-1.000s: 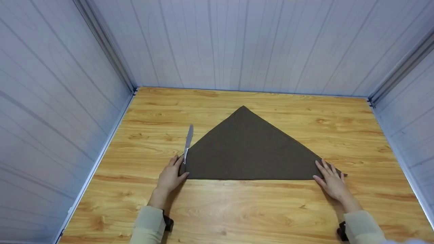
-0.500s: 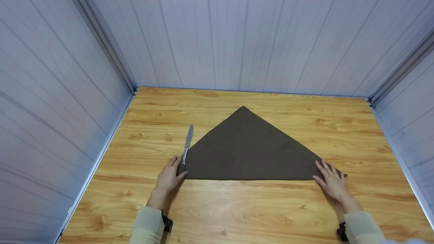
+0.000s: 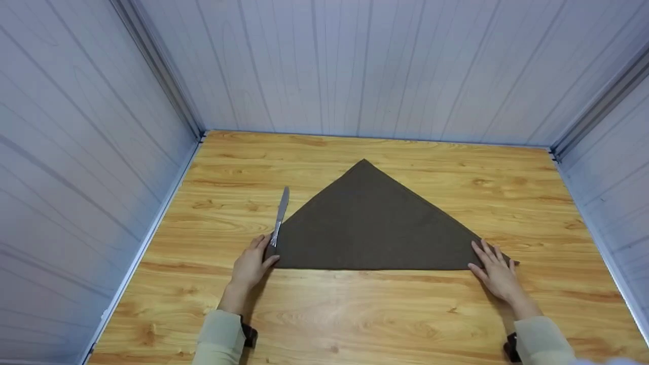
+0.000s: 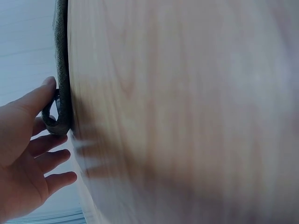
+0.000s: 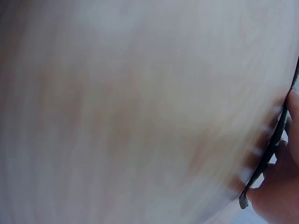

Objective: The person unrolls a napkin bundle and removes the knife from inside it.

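Note:
A dark brown cloth napkin (image 3: 367, 223) lies folded in a wide triangle, its point to the far side and its long edge toward me. A silver table knife (image 3: 282, 208) lies at the napkin's left end, blade pointing away and handle over the cloth. My left hand (image 3: 249, 266) pinches that left end, thumb at the near edge and fingers beside the knife handle. In the left wrist view the cloth end (image 4: 58, 123) curls up into a narrow loop between thumb and fingers. My right hand (image 3: 497, 276) rests with spread fingers on the right corner.
The wood-grain tabletop (image 3: 355, 309) extends around the napkin. Pale panel walls (image 3: 334, 66) enclose it at the back and on both sides, with a metal post (image 3: 162, 71) in the back left corner.
My left hand has shifted slightly left, and the napkin's left folded edge and the knife's handle end have shifted with it. The right hand stays in place.

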`<act>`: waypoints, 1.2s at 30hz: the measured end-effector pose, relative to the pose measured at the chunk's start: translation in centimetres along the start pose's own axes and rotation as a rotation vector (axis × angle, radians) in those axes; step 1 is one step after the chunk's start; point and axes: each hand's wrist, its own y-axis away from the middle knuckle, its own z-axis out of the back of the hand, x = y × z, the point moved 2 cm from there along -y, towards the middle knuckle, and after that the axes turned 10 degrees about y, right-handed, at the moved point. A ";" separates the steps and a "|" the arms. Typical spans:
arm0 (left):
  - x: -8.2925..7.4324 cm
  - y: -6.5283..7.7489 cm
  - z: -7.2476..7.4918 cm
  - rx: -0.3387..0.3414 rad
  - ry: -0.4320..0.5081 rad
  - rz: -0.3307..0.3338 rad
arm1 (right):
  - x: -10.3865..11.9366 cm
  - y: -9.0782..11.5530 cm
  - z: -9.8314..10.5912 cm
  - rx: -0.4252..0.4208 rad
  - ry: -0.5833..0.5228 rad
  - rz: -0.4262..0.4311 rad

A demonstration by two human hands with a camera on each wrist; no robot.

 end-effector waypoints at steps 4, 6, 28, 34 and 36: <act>0.0 0.0 0.0 -0.016 0.000 -0.006 | 0.0 0.0 0.0 -0.004 -0.004 0.004; 0.0 0.0 0.0 -0.021 -0.003 -0.001 | 0.0 0.0 0.0 -0.003 -0.003 0.004; 0.5 0.2 0.4 -0.064 -0.017 0.039 | 0.2 0.1 0.2 -0.006 -0.006 0.008; 0.5 0.3 0.5 -0.066 -0.010 0.038 | 0.3 0.1 0.3 0.007 -0.006 0.005; 0.5 0.4 0.4 -0.068 -0.014 0.036 | 0.3 0.1 0.3 0.009 -0.006 0.004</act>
